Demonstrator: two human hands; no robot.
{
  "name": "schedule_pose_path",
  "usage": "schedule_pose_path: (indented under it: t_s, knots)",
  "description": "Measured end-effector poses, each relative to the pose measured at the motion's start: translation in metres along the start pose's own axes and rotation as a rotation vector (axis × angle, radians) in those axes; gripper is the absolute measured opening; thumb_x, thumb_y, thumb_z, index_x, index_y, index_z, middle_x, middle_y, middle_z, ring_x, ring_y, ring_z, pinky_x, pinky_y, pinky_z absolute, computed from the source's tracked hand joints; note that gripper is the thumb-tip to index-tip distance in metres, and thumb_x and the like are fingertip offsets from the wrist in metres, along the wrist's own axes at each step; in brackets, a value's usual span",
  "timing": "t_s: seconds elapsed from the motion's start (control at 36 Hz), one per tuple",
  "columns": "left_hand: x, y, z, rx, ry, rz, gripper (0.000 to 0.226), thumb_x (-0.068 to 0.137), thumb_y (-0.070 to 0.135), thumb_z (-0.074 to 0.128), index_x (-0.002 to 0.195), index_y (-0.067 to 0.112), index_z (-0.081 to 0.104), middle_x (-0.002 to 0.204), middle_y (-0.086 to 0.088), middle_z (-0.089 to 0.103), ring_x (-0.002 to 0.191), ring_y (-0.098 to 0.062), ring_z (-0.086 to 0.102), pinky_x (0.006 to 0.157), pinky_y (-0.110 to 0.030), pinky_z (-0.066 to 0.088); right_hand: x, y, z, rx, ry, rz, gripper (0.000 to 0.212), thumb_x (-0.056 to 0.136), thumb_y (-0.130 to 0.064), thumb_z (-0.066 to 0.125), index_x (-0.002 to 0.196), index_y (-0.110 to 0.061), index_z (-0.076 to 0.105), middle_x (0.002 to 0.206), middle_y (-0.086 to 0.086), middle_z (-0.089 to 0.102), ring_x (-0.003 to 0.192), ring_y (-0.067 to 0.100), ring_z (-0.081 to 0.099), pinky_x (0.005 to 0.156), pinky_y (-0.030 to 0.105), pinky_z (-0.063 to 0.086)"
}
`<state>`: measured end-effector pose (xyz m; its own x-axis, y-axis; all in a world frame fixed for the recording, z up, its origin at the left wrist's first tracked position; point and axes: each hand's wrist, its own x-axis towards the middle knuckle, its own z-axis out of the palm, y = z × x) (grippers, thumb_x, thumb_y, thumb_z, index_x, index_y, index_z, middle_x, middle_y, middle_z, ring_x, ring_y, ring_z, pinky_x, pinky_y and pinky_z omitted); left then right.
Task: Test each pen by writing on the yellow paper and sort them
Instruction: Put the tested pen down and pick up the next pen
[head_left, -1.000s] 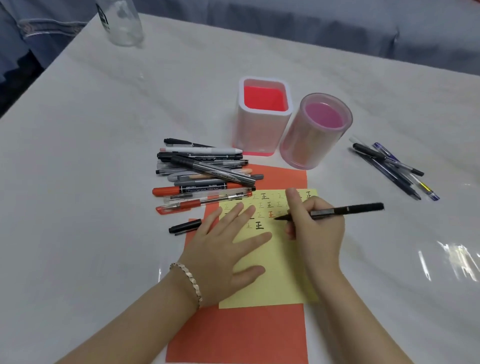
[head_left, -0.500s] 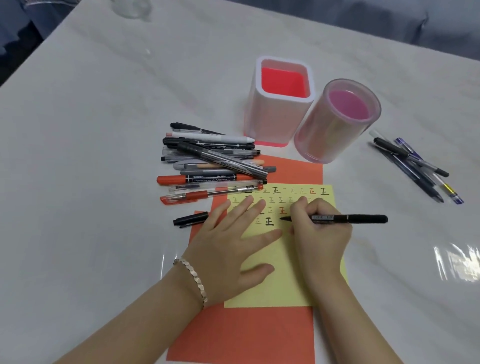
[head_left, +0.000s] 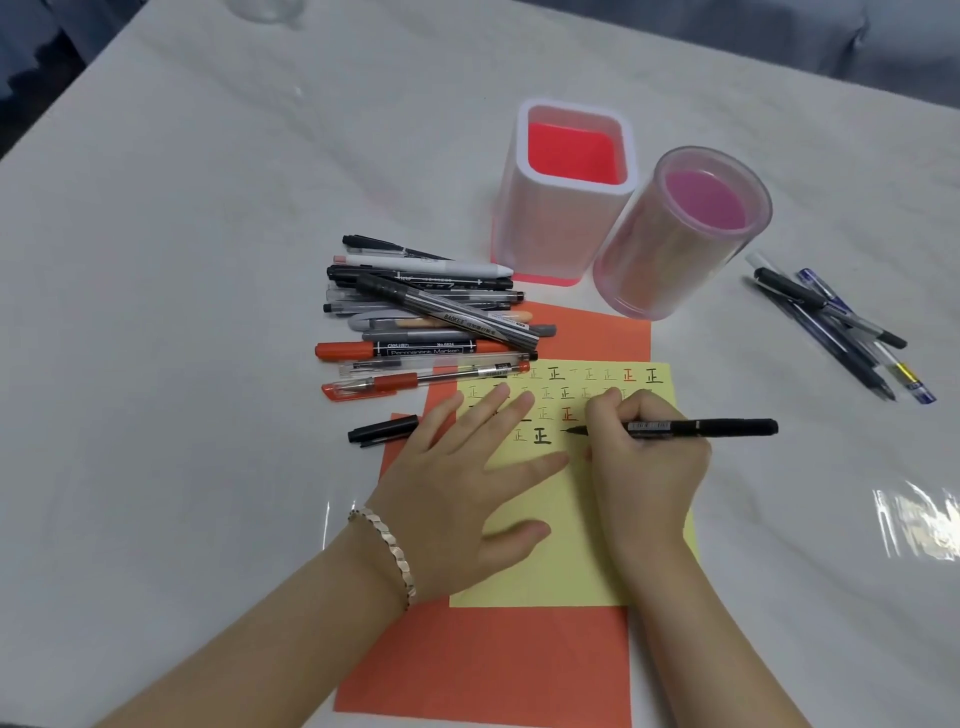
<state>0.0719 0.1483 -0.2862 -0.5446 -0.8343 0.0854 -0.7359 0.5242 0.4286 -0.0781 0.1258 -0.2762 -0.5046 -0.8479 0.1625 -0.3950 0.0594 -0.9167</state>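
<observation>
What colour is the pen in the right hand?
Black: the pen in the right hand, seen in the head view.

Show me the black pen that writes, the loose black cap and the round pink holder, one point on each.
black pen (head_left: 727, 427): head view, rear of barrel.
black cap (head_left: 382, 431): head view, its middle.
round pink holder (head_left: 660, 260): head view, outer wall.

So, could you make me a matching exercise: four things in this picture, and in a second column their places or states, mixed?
1 black pen
2 pen cap
3 square holder
4 left hand

A pressing flat on the yellow paper
B standing upright, red inside
C gripped by the right hand
D lying at the orange sheet's left edge

Pairs: 1-C, 2-D, 3-B, 4-A
</observation>
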Motion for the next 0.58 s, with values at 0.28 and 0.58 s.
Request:
schedule_pose_path:
  t_s: [0.28,0.58]
  knots:
    - [0.0000,0.0000,-0.0002,0.001,0.006,0.001,0.047,0.080,0.054,0.043,0.122,0.037,0.056,0.144,-0.007,0.039,0.136,-0.021,0.029,0.108,-0.043,0.016,0.0025,0.0007,-0.0004,-0.001,-0.017,-0.013,0.034,0.071,-0.019,0.054,0.047,-0.004,0.035,0.046,0.021,0.040,0.050,0.033,0.041,0.054,0.027,0.033]
    - [0.0004,-0.0001,0.0012,-0.020,0.012,-0.004,0.047,0.080,0.054,0.044,0.122,0.037,0.056,0.144,-0.007,0.039,0.136,-0.020,0.027,0.108,-0.044,0.016,0.0010,0.0021,-0.0008,0.012,-0.025,0.018,0.031,0.068,-0.018,0.052,0.045,-0.010,0.033,0.040,-0.003,0.034,0.045,0.009,0.032,0.049,0.016,0.030]
